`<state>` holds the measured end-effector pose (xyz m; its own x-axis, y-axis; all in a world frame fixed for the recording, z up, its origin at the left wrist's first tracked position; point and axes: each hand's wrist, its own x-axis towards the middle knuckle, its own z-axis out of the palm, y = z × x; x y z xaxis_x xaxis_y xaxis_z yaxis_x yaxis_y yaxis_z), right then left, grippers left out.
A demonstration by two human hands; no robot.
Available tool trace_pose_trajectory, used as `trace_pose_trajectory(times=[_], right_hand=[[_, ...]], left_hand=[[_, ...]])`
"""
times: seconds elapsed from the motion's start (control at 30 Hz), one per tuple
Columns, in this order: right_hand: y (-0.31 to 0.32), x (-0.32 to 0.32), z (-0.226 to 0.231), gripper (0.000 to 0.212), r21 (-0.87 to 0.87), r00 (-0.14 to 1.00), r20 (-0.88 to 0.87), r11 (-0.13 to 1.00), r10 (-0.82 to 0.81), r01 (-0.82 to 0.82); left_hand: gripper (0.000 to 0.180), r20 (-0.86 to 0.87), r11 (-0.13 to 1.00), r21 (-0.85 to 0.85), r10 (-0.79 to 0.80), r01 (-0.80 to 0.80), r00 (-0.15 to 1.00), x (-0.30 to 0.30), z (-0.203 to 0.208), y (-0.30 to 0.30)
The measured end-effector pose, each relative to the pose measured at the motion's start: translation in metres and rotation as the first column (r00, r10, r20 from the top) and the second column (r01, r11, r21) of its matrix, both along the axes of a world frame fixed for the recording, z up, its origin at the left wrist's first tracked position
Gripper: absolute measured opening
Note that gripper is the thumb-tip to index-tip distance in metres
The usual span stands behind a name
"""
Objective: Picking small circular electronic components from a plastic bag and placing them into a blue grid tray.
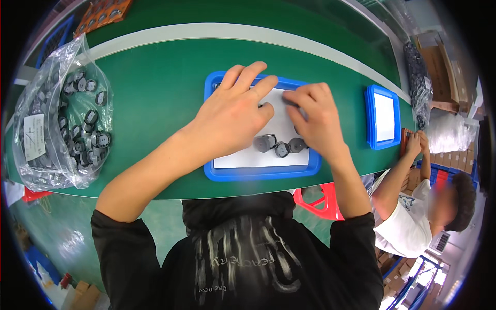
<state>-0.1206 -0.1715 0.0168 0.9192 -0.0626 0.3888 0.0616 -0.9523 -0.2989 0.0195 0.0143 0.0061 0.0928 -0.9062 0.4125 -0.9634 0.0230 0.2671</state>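
Note:
A blue tray [258,176] lined with a white sheet [243,161] lies in front of me. My left hand [237,111] hovers over its left half, fingers spread; a dark bit shows beside its thumb, too little to tell what it is. Over the right half, my right hand [319,116] has its fingers bent around a small dark grey part [289,99], partly hidden by them. Below the hands, a few small round grey-black plastic parts lie on the sheet, among them a larger one [265,142] and a disc-faced one [282,149]. Another dark piece peeks out at the tray's far left corner.
At the left, a clear plastic bag [49,173] holds several similar parts. Stacked blue trays [369,124] stand at the right on the green table [155,77]. Beyond them a co-worker [408,217] sits with both hands at the table edge. A red stool [330,202] is under the near edge.

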Motion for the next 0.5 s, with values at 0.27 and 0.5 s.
trace_pose_trajectory(times=[0.27,0.5], right_hand=[[-0.007,-0.014,0.005,0.027,0.156,0.993,-0.106,0.987,0.053,-0.036],[-0.012,-0.012,0.003,0.022,0.051,0.978,-0.208,0.999,0.015,-0.004]], left_hand=[[0.018,-0.086,0.990,-0.096,0.091,-0.099,0.992,-0.002,0.006,-0.010],[0.020,0.028,0.991,0.024,0.129,-0.130,0.991,-0.011,0.004,-0.023]])
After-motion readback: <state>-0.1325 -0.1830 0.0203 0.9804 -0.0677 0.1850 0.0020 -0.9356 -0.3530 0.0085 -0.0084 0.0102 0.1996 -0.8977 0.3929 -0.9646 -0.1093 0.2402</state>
